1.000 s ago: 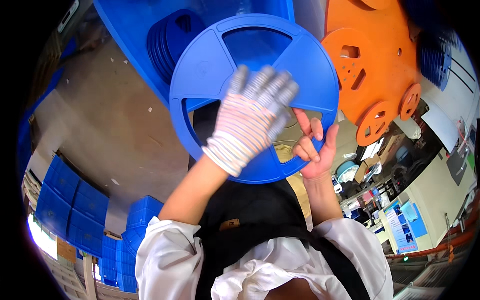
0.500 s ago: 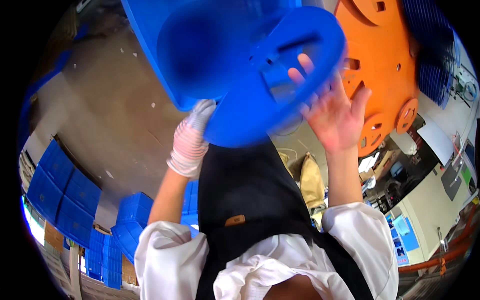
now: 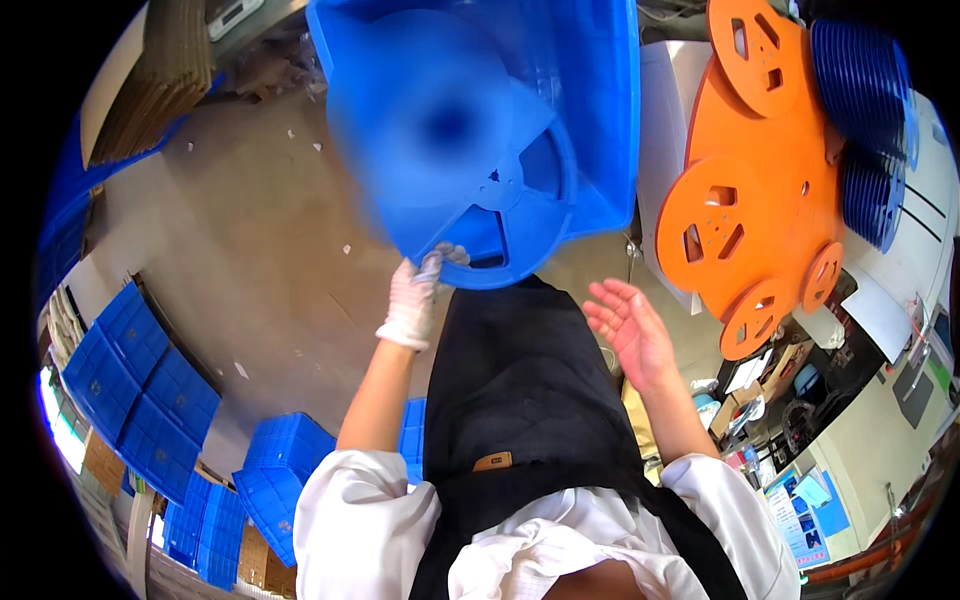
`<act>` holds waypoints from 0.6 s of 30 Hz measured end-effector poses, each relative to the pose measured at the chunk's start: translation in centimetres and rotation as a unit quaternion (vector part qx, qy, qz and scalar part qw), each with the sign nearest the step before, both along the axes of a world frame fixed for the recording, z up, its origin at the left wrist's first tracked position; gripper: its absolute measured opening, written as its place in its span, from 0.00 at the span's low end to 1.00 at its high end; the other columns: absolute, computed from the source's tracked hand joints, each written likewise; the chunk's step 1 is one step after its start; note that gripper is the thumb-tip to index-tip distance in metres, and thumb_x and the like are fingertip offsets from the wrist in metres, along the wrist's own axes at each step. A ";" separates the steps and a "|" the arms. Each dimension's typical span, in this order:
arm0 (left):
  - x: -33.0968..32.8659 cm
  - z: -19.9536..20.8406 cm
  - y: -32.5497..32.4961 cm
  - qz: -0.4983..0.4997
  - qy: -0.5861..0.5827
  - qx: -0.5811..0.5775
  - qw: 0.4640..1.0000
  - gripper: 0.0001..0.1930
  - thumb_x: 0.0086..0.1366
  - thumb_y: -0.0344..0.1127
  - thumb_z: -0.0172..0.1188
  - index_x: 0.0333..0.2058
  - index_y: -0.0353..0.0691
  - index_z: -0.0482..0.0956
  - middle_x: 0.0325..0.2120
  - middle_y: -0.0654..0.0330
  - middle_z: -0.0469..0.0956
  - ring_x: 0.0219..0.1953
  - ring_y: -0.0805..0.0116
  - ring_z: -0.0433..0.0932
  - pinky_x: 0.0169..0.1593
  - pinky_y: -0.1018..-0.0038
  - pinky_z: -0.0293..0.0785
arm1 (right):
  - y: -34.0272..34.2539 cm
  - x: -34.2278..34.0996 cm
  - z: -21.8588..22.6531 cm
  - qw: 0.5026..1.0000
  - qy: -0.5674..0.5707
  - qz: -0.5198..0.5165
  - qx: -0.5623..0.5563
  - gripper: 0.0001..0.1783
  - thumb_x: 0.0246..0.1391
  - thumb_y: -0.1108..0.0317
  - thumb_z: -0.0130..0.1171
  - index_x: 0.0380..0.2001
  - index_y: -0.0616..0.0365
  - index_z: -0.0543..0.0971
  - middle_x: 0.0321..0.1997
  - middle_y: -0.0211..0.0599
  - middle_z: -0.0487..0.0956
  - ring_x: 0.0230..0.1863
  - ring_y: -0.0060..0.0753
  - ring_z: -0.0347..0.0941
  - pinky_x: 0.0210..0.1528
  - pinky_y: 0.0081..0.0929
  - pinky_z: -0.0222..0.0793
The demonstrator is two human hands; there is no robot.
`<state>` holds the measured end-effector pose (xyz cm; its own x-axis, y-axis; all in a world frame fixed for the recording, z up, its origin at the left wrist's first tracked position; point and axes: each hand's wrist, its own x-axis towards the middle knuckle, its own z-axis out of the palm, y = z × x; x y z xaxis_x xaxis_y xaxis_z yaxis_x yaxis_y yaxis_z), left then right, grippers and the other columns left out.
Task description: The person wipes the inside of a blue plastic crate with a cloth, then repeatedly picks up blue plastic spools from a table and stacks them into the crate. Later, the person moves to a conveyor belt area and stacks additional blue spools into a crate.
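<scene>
My left hand [image 3: 415, 295], in a pale glove, grips the lower left rim of a round blue reel disc [image 3: 515, 205] with wide cutouts and small holes at its centre. The disc hangs over the near edge of a large blue plastic bin [image 3: 612, 140], its flat side facing me. A blurred patch hides part of the disc and bin. My bare right hand [image 3: 637, 335] is to the right of the disc and apart from it, fingers loosely bent, palm turned inward and nothing in it.
To the right is a large orange round plate [image 3: 780, 190] carrying smaller orange discs [image 3: 712, 225]. Stacked dark-blue discs [image 3: 862, 90] stand beyond it. Blue crates [image 3: 140, 385] sit at lower left, flattened cardboard [image 3: 150, 85] at upper left, and a cluttered bench [image 3: 850, 430] at right.
The blue disc has swung from a slanted pose to face me, in the left hand's grip. My right hand has drawn down away from it. The whole view has shifted.
</scene>
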<state>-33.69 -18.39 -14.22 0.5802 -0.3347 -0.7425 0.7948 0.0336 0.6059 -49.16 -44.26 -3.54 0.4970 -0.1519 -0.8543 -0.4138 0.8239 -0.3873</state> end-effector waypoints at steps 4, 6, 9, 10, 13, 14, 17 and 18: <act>4.8 -8.7 -1.0 -0.245 -0.142 0.254 0.925 0.12 0.68 0.40 0.52 0.42 0.40 0.76 0.36 0.60 0.81 0.36 0.69 0.78 0.38 0.70 0.72 | 4.2 1.0 -0.3 0.998 0.035 -0.007 0.046 0.22 0.66 0.57 0.46 0.56 0.62 0.68 0.56 0.47 0.74 0.54 0.40 0.74 0.54 0.35 0.71; 6.8 -16.3 1.1 -0.373 -0.237 0.373 0.816 0.12 0.67 0.40 0.54 0.42 0.38 0.77 0.35 0.58 0.82 0.35 0.69 0.77 0.38 0.72 0.73 | 6.2 2.0 -0.5 0.996 0.019 0.003 0.084 0.22 0.65 0.57 0.48 0.55 0.62 0.68 0.56 0.46 0.74 0.53 0.40 0.74 0.53 0.34 0.71; 8.7 -12.0 -5.4 -0.293 -0.024 0.374 0.879 0.20 0.67 0.47 0.48 0.50 0.41 0.73 0.45 0.45 0.77 0.46 0.47 0.76 0.50 0.59 0.70 | 6.9 0.6 -0.2 0.996 0.033 -0.022 0.083 0.20 0.65 0.58 0.49 0.54 0.60 0.69 0.55 0.45 0.75 0.52 0.39 0.75 0.52 0.33 0.71; 9.0 -11.6 -6.5 -0.157 0.060 0.317 0.934 0.20 0.67 0.46 0.49 0.51 0.41 0.73 0.46 0.47 0.77 0.48 0.48 0.75 0.51 0.61 0.70 | 6.5 0.8 -0.3 0.995 0.046 -0.016 0.083 0.20 0.66 0.59 0.49 0.54 0.59 0.70 0.55 0.44 0.75 0.52 0.37 0.74 0.53 0.33 0.71; 9.9 -9.0 -5.3 -0.129 0.052 0.298 0.944 0.21 0.64 0.36 0.49 0.55 0.40 0.71 0.50 0.49 0.75 0.50 0.55 0.75 0.55 0.65 0.68 | 5.6 1.0 -0.4 0.995 0.061 0.006 0.077 0.19 0.66 0.58 0.49 0.54 0.56 0.70 0.56 0.41 0.74 0.52 0.34 0.73 0.53 0.31 0.70; 9.0 -9.0 -5.7 -0.069 0.123 0.317 0.938 0.23 0.64 0.34 0.47 0.58 0.40 0.68 0.53 0.51 0.74 0.52 0.59 0.73 0.57 0.67 0.67 | 4.6 0.6 0.2 0.996 0.063 0.006 0.057 0.19 0.66 0.57 0.48 0.54 0.56 0.70 0.56 0.39 0.74 0.52 0.32 0.73 0.54 0.30 0.69; 7.2 -15.0 0.5 -0.206 0.030 0.290 0.934 0.22 0.64 0.31 0.48 0.57 0.37 0.67 0.46 0.55 0.74 0.42 0.65 0.73 0.47 0.71 0.69 | 1.9 1.0 0.0 0.998 0.048 -0.008 0.030 0.19 0.66 0.57 0.48 0.54 0.56 0.70 0.56 0.38 0.74 0.52 0.32 0.73 0.54 0.30 0.69; 6.8 -15.9 2.5 -0.246 -0.008 0.292 0.924 0.22 0.64 0.30 0.48 0.57 0.36 0.67 0.43 0.56 0.75 0.39 0.67 0.72 0.44 0.72 0.70 | 1.3 1.2 -0.4 0.999 0.040 -0.014 0.027 0.18 0.66 0.57 0.48 0.54 0.55 0.70 0.55 0.37 0.74 0.52 0.31 0.73 0.53 0.30 0.69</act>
<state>-26.91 -15.86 -30.13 0.4779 -0.1060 -0.8720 0.6176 -0.6653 0.4194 -48.01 -42.95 -3.92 0.4229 -0.1168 -0.8986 -0.4183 0.8545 -0.3079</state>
